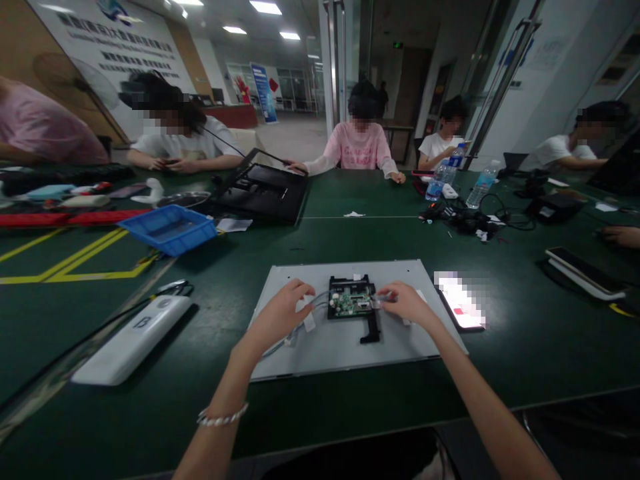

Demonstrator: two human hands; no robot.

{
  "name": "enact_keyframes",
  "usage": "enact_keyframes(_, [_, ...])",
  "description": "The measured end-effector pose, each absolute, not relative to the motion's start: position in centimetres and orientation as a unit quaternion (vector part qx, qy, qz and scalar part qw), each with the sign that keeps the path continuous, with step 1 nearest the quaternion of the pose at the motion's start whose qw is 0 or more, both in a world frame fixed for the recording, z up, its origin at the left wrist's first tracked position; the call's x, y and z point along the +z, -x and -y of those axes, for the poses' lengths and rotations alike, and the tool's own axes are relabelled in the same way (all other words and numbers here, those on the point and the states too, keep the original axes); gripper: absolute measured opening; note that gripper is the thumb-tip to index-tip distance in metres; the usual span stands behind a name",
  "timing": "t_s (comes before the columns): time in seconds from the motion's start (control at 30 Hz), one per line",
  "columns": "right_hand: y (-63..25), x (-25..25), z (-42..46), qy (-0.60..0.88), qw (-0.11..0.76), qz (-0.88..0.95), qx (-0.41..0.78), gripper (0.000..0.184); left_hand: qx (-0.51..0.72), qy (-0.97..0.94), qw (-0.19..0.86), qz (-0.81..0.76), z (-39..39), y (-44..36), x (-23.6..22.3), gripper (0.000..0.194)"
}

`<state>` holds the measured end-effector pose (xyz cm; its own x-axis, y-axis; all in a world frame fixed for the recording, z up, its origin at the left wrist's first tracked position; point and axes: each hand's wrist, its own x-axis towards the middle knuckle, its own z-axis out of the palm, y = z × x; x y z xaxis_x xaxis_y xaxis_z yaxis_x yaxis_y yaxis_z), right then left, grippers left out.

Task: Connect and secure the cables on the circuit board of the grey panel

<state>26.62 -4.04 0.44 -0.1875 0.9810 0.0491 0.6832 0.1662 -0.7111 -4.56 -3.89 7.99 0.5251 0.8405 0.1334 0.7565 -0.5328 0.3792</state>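
The circuit board [353, 303], green and crowded with small parts, sits in a black bracket [371, 330] near the middle of a pale grey panel [315, 357], which lies flat on the dark green table [320, 243] right in front of the person. In this head view, both hands come in from the near edge, one to each side of the board. The left hand [285, 305] has its thumb and forefinger drawn together on grey cables [321, 299] that run to the board's left edge; a beaded bracelet [223, 419] circles that wrist. The right hand [403, 303] bends its fingers inward, the tips bunched at the board's right edge beside a small pale connector; from where I stand I can't tell whether they pinch it.

Just right of the panel lies a phone [460, 303] with its screen lit. Off to the left, a white power bank [135, 340] rests with a dark cable by its far end, and beyond it stands a blue tray [173, 230]. Across the table, someone in a pink top has a hand [299, 167] on the edge of a tilted black frame [265, 190].
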Motion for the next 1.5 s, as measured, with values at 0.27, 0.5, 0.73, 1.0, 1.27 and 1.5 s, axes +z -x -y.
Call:
enact_keyframes(0.27, [-25.6, -0.3, 3.6, 0.587, 0.27, 0.713, 0.272, 0.014, 0.049, -0.88, 0.015, -0.472, 7.3, 3.9, 6.3, 0.028])
enact_keyframes(0.5, [-28.2, -0.7, 4.0, 0.647, 0.317, 0.648, 0.248, 0.014, -0.001, -0.886, -0.089, -0.455, 8.4, 3.3, 5.3, 0.02])
enact_keyframes(0.73, [-30.4, -1.2, 4.5, 0.69, 0.322, 0.635, 0.133, 0.026, 0.026, -0.865, -0.159, -0.475, 8.3, 4.2, 7.1, 0.023])
enact_keyframes(1.0, [-24.2, 2.1, 0.7, 0.544, 0.303, 0.776, 0.103, 0.028, 0.009, -0.867, -0.164, -0.47, 7.0, 6.6, 6.5, 0.026])
enact_keyframes(1.27, [-20.2, 2.5, -1.3, 0.578, 0.181, 0.79, 0.097, 0.02, 0.032, -0.869, -0.138, -0.474, 7.0, 6.9, 6.5, 0.025])
enact_keyframes(1.5, [-21.4, 3.3, -0.9, 0.605, 0.224, 0.759, 0.088, 0.023, 0.099, -0.865, -0.085, -0.485, 6.3, 5.1, 7.3, 0.025])
